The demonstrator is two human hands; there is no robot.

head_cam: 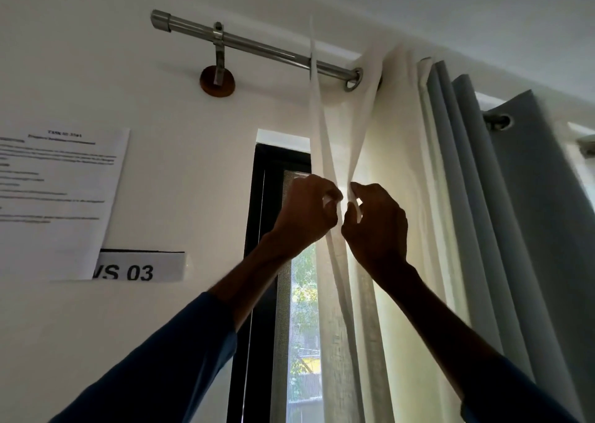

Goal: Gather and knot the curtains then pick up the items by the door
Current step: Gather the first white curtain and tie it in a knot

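Head view, looking up at the window wall. Both arms are raised. The left hand (306,213) has its fingers curled round the leading edge of the sheer white curtain (389,126). The right hand (378,229), just beside it, pinches the neighbouring fold of the same cloth. The two folds run up from the hands, spread apart, and meet the curtain rod (257,47) near a metal eyelet (353,79). The rest of the sheer panel hangs below and to the right of the hands, in front of the dark-framed window (301,326). A grey curtain (515,203) hangs bunched further right, untouched. The items by the door are out of view.

Judged stage: early gathering; no knot is formed yet.

Risks from here:
- Slip. Each hand holds only a narrow fold of thin cloth, so a sideways tug could draw it out of the fingers and let the gather fall open.
- Load on the fittings. A downward pull at this height passes straight to the eyelet and the wall bracket (218,68), and the weave may tear at the ring.
- Partial gather. With so little cloth in hand, a knot tied now would likely leave most of the panel hanging loose.
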